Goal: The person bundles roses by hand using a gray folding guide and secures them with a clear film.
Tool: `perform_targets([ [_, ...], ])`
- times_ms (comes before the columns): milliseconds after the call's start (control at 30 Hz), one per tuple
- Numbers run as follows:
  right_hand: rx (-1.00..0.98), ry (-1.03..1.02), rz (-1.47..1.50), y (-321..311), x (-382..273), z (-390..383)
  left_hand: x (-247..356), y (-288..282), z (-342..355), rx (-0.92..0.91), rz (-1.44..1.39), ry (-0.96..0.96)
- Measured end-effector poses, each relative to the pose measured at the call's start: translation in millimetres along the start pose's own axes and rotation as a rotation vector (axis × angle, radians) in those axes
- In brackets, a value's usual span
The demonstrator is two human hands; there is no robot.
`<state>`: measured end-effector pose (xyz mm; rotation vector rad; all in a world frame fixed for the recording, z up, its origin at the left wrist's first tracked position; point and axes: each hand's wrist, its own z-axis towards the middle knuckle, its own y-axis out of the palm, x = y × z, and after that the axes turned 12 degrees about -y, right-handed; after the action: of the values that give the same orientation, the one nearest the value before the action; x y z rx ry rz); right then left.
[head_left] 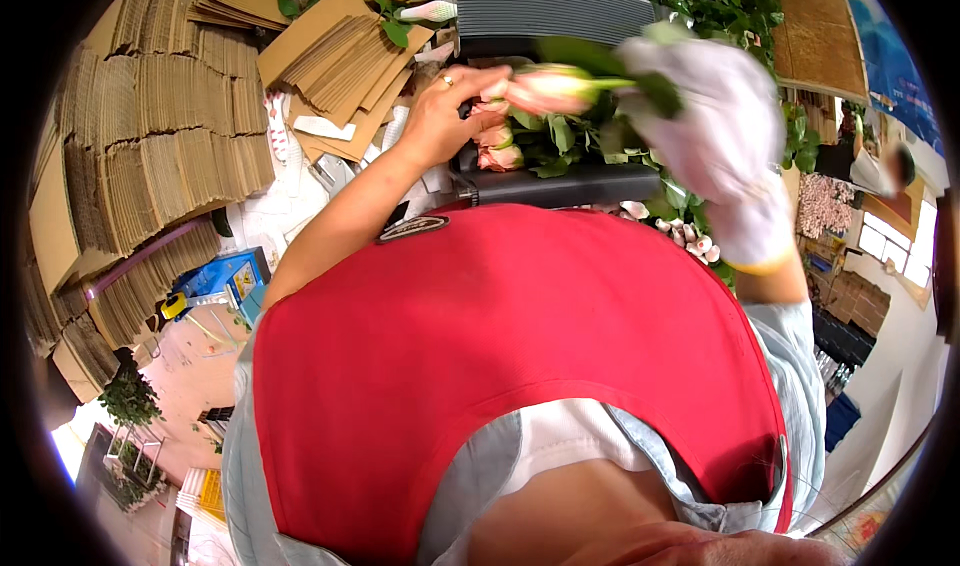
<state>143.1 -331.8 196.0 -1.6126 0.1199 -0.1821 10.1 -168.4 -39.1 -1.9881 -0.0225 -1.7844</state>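
Observation:
My left hand [447, 116], bare with a ring on one finger, is at the heads of the roses. Its fingers are spread and touch the bloom tips, partly hidden by them. A pink rose [555, 91], blurred by motion, lies sideways with its bloom at those fingertips. The green stem runs into my right hand [715, 116], which wears a white glove and is closed round it. More pink roses [498, 148] with green leaves lie below in a dark trough, between a grey ribbed panel [550, 11] and a black padded bar [565, 186].
Tall stacks of folded cardboard [150, 116] stand at the left, and loose cardboard sheets [345, 61] lie nearer the trough. A blue box [225, 276] and a yellow tape dispenser [174, 306] sit below them. Leafy greenery [720, 1] fills the far right, beside a brown board [820, 31].

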Motion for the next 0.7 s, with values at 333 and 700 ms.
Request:
perform_targets([
  [333,0.341,-0.448,-0.314,133.5,41.8,9.1,-23.2,10.8,2.8,0.117,0.223,0.179],
  [700,0.377,-0.34,-0.411,187.3,42.4,6.7,-14.1,13.0,-11.5,0.333,0.524,0.257],
])
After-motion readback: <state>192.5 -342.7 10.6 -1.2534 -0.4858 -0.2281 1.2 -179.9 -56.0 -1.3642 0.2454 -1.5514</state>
